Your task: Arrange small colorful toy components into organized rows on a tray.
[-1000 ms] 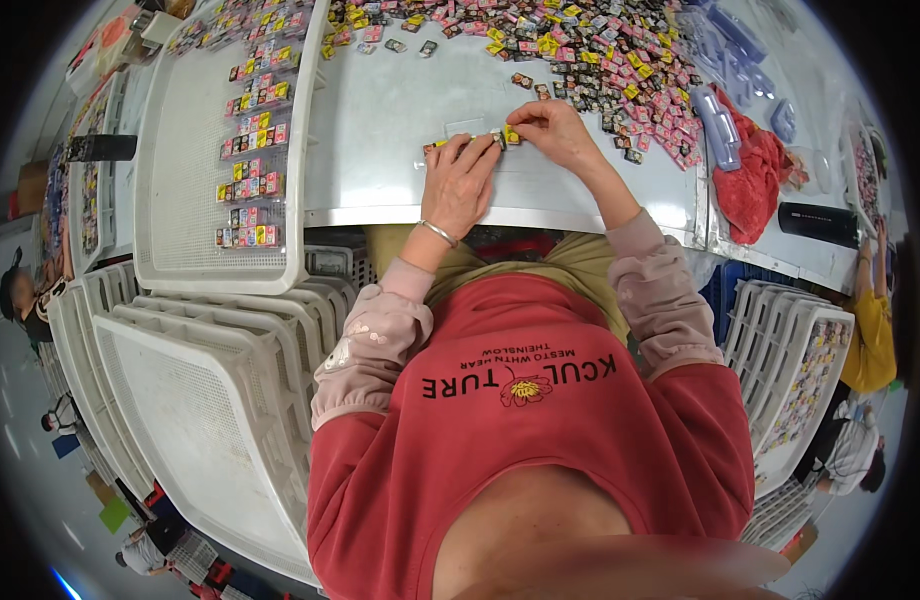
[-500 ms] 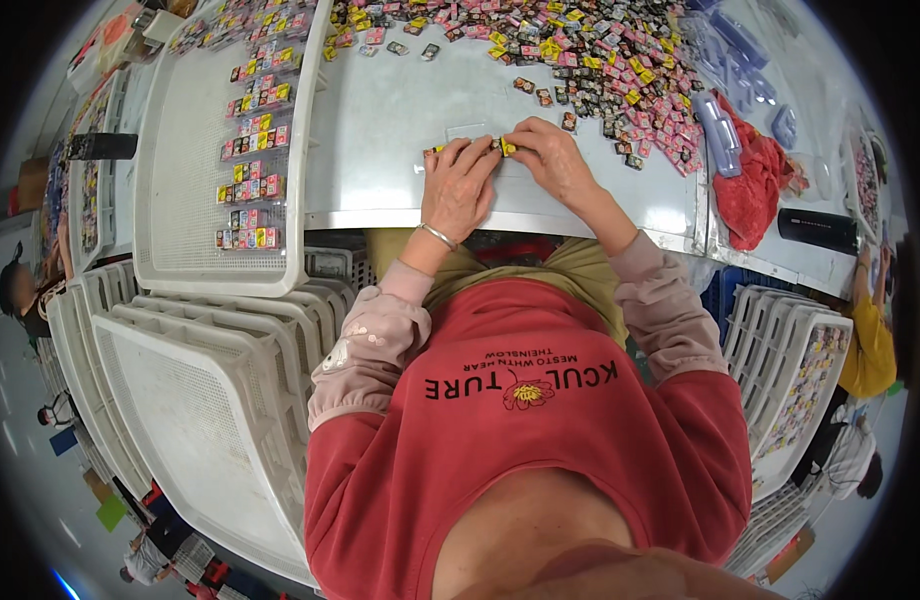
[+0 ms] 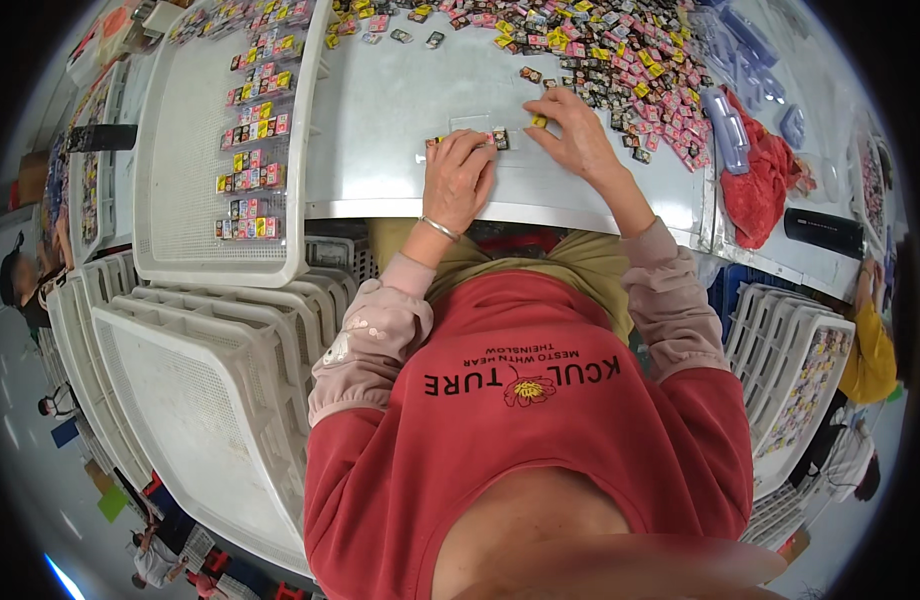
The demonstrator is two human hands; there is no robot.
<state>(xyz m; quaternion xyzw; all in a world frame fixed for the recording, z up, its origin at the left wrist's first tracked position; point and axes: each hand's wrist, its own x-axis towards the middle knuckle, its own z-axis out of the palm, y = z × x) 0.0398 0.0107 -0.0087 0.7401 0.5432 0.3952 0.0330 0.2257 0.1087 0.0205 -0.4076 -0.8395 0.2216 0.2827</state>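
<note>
My left hand [image 3: 460,172] rests on the metal table, its fingers bent over a short row of small printed blocks in a transparent plastic case [image 3: 469,123]. A dark block [image 3: 501,139] shows at the right end of that row; the middle of the row is under my fingers. To the right and slightly farther off, my right hand [image 3: 580,138] pinches a small yellow block [image 3: 538,121] between thumb and fingertips, apart from the case. Beyond it spreads a big pile of loose pink, black and yellow blocks [image 3: 630,75].
On the left lies a white mesh tray [image 3: 170,200] with several filled cases [image 3: 248,228] along its right side. More white trays [image 3: 180,390] are stacked below. At the right are bluish plastic pieces [image 3: 725,130], a red cloth [image 3: 755,195] and a black object [image 3: 823,232]. Other people are nearby.
My right hand has moved right and away from the case, with a yellow block in its fingers. The dark end block is now exposed. My left hand stays at the row.
</note>
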